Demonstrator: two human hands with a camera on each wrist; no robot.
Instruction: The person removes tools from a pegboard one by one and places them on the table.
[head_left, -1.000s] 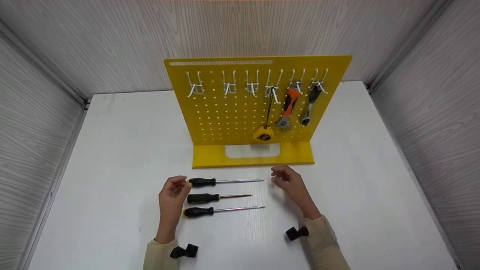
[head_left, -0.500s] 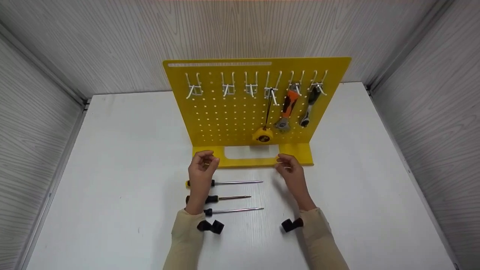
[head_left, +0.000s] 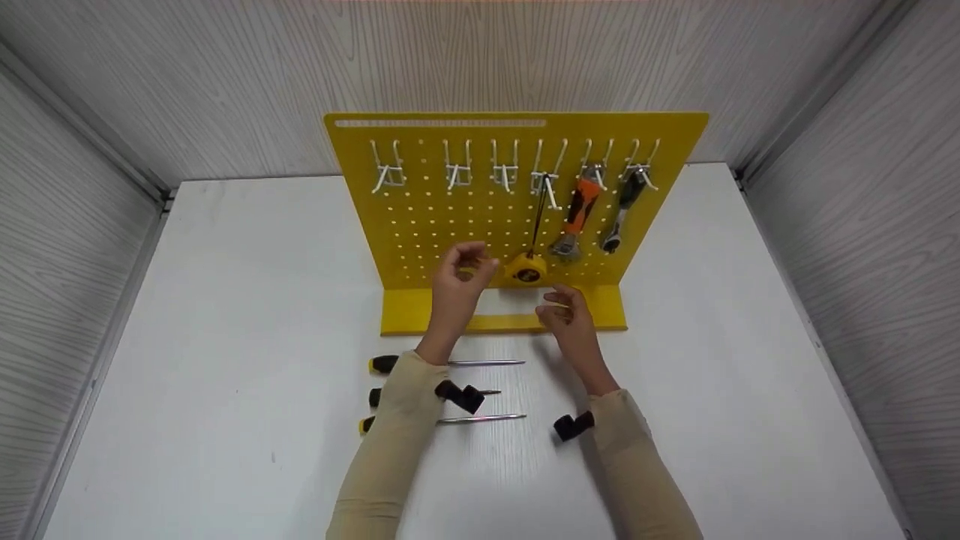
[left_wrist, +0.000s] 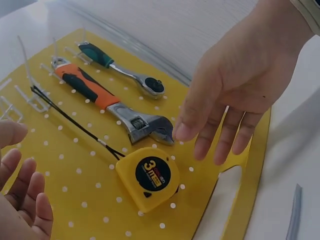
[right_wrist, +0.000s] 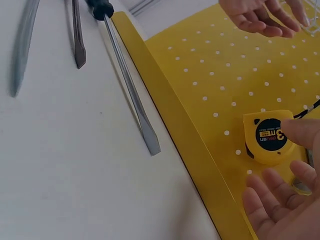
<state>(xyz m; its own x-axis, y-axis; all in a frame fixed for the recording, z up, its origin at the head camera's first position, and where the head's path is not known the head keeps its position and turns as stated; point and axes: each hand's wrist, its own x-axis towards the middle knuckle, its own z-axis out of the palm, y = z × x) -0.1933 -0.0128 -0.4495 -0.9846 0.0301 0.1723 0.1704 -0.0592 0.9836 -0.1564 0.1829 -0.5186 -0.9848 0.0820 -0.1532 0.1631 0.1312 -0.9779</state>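
A yellow tape measure (head_left: 527, 268) hangs by a black cord from a hook on the yellow pegboard (head_left: 450, 225). In the head view my left hand (head_left: 459, 285) is just left of it, fingers loosely bent, holding nothing. Lower and to the right, my right hand (head_left: 571, 324) is before the pegboard's base, its relaxed fingers holding nothing. The left wrist view shows both hands apart from the tape measure (left_wrist: 150, 177). To its right hang an orange-and-black adjustable wrench (head_left: 581, 206) and a ratchet wrench (head_left: 624, 210) with a dark handle.
Three screwdrivers lie on the white table (head_left: 225, 337), partly covered by my left arm: the far screwdriver (head_left: 385, 364), the middle screwdriver (head_left: 375, 397) and the near screwdriver (head_left: 480, 418). Three white hooks (head_left: 459, 172) on the pegboard's left side carry nothing. Pale walls enclose the table.
My left hand has moved from beside the screwdriver handles up and right to the pegboard. My right hand has gone slightly forward. The tools stay where they were.
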